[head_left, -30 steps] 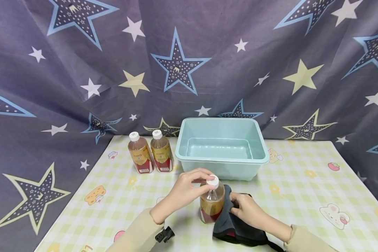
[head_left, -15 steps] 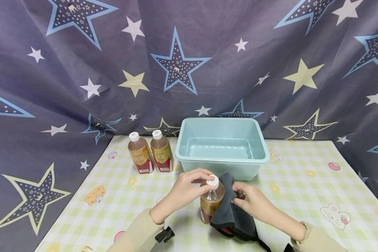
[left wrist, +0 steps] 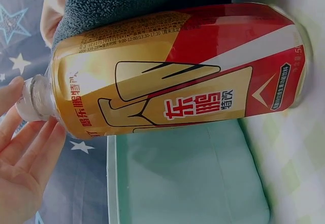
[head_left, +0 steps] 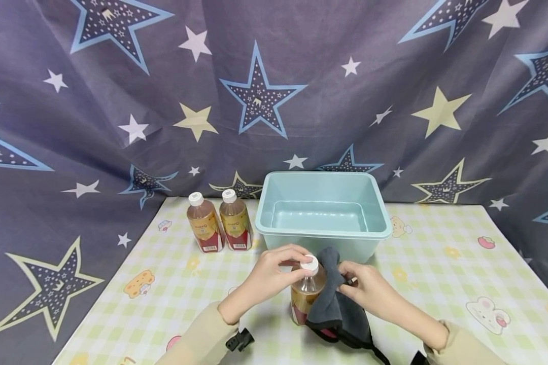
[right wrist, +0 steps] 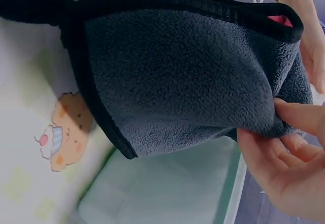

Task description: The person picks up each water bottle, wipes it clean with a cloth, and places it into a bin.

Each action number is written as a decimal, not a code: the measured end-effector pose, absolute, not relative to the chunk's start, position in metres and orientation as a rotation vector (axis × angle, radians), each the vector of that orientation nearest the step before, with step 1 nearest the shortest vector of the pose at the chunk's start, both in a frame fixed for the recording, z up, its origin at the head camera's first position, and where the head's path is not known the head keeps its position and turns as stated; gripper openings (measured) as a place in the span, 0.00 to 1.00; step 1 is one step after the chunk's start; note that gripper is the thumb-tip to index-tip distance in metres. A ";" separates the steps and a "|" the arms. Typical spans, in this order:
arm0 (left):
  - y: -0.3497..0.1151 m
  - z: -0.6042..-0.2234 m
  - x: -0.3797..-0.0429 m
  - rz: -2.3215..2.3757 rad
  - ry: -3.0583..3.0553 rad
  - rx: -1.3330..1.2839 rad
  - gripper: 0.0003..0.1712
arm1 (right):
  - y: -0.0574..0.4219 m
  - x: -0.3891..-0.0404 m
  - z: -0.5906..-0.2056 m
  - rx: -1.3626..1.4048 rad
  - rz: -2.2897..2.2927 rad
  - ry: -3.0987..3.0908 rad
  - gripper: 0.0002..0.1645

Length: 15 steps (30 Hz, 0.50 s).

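Near the front of the table a drink bottle (head_left: pixel 303 300) stands upright, its gold and red label filling much of the left wrist view. My left hand (head_left: pixel 274 271) holds it by the white cap (head_left: pixel 310 264) between thumb and fingers. Against the bottle's right side lies a dark grey fleece cloth (head_left: pixel 335 304) with black edging and a glimpse of red inside. My right hand (head_left: pixel 370 288) pinches the upper part of this cloth (right wrist: pixel 177 66), thumb on one side and fingers on the other. Part of the bottle is hidden behind the cloth in the head view.
Just behind the hands sits a light blue plastic bin (head_left: pixel 324 234) with nothing in it. Two similar bottles, a left one (head_left: pixel 205 225) and a right one (head_left: pixel 236 223), stand side by side left of the bin. A star-patterned curtain (head_left: pixel 274 91) hangs behind the checked tablecloth (head_left: pixel 438 284).
My right hand has raised the cloth and moved it a little away from me, so its top stands higher beside the bottle. My left hand and the bottle have stayed in place.
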<state>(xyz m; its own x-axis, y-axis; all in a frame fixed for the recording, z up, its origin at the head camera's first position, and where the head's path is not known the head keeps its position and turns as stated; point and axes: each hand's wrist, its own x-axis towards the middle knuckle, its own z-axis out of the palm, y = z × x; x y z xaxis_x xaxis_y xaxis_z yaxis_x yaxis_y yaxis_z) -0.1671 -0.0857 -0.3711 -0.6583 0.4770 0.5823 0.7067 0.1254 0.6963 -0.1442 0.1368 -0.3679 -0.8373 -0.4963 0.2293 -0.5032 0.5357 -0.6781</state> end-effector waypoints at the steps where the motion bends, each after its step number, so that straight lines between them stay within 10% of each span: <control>1: -0.086 -0.371 -0.167 -1.556 -2.184 -1.170 0.07 | 0.137 -0.144 -0.369 0.888 1.219 -2.752 0.12; 15: -0.085 -0.371 -0.165 -1.564 -2.189 -1.147 0.07 | 0.134 -0.148 -0.402 0.866 1.234 -2.864 0.12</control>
